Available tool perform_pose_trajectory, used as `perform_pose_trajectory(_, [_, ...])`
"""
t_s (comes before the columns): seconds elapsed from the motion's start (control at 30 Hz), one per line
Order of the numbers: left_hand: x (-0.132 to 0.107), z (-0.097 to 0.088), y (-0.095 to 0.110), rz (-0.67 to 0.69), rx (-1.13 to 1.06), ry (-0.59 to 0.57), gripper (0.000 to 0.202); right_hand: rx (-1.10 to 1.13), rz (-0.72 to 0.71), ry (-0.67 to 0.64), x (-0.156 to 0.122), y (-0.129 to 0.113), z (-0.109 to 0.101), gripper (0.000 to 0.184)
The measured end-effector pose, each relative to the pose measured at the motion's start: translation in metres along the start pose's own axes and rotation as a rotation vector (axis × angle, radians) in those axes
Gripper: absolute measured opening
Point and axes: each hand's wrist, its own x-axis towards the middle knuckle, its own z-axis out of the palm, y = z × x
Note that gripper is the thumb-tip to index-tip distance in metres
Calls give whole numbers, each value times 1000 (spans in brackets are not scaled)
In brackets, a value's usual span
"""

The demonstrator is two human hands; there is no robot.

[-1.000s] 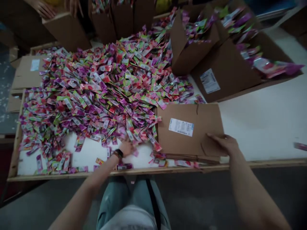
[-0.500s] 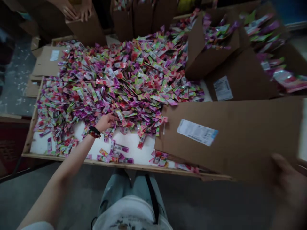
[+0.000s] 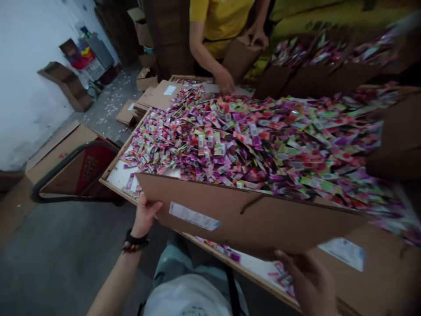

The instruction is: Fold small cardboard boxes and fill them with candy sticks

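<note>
A flattened cardboard box (image 3: pixel 256 219) with a white label stands tilted over the front of the table, held between my two hands. My left hand (image 3: pixel 144 217), with dark and beaded bands at the wrist, grips its left end, thumb on the near face. At the lower right, my right hand (image 3: pixel 309 276) is closed on its bottom edge, partly blurred. Another flat cardboard box (image 3: pixel 384 267) with a label lies under and to the right. Behind the board spreads a big heap of small pink, purple and green packets (image 3: pixel 230 136).
A co-worker in a yellow shirt (image 3: pixel 226 22) handles a small carton (image 3: pixel 241 55) across the table. Filled cartons (image 3: pixel 315 74) line the far right. A wooden rim (image 3: pixel 112 169) edges the table; a cart with a black handle (image 3: pixel 66 166) stands left.
The view has swung left. My left hand has left the packets and taken hold of the left end of a cardboard box, which is now raised on edge between both hands.
</note>
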Motion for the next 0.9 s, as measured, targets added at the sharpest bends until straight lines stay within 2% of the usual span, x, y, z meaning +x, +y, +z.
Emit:
perform_pose_trajectory(0.07, [18, -65, 3, -17, 62, -40, 39, 146, 3, -25, -19, -24, 65, 49])
perform_pose_trajectory(0.13, [33, -114, 3, -39, 183, -187, 27, 304, -20, 14, -40, -45, 126, 48])
perform_pose_trajectory(0.2, [46, -146, 1, -27, 277, -345, 23, 411, -39, 118, -61, -58, 178, 38])
perform_pose_trajectory(0.27, [56, -162, -3, 0, 239, -455, 36, 431, -49, 252, -80, -62, 214, 34])
perform_pose_trajectory(0.3, [60, -166, -5, 5, 179, -481, 46, 412, -58, 295, -88, -61, 226, 35])
perform_pose_trajectory(0.37, [70, -170, -7, -26, 53, -460, 53, 323, -91, 282, -99, -58, 239, 39])
perform_pose_trajectory(0.47, [89, -170, -5, -153, 0, -387, 34, 210, -170, 196, -109, -56, 246, 42])
perform_pose_trajectory(0.53, [102, -167, -2, -231, 9, -357, 27, 184, -180, 194, -113, -59, 249, 41])
perform_pose_trajectory(0.6, [112, -162, 1, -279, 24, -273, 28, 166, -175, 216, -118, -60, 253, 42])
perform_pose_trajectory(0.67, [115, -154, 2, -294, 50, -190, 33, 139, -195, 173, -126, -59, 259, 47])
perform_pose_trajectory(0.73, [111, -145, 3, -236, 97, -208, 42, 135, -229, 16, -134, -56, 264, 55])
perform_pose_trajectory(0.8, [103, -138, 4, -123, 143, -290, 51, 185, -212, -159, -136, -52, 269, 66])
perform_pose_trajectory(0.9, [94, -136, 7, 70, 213, -386, 49, 277, -60, -237, -121, -46, 276, 74])
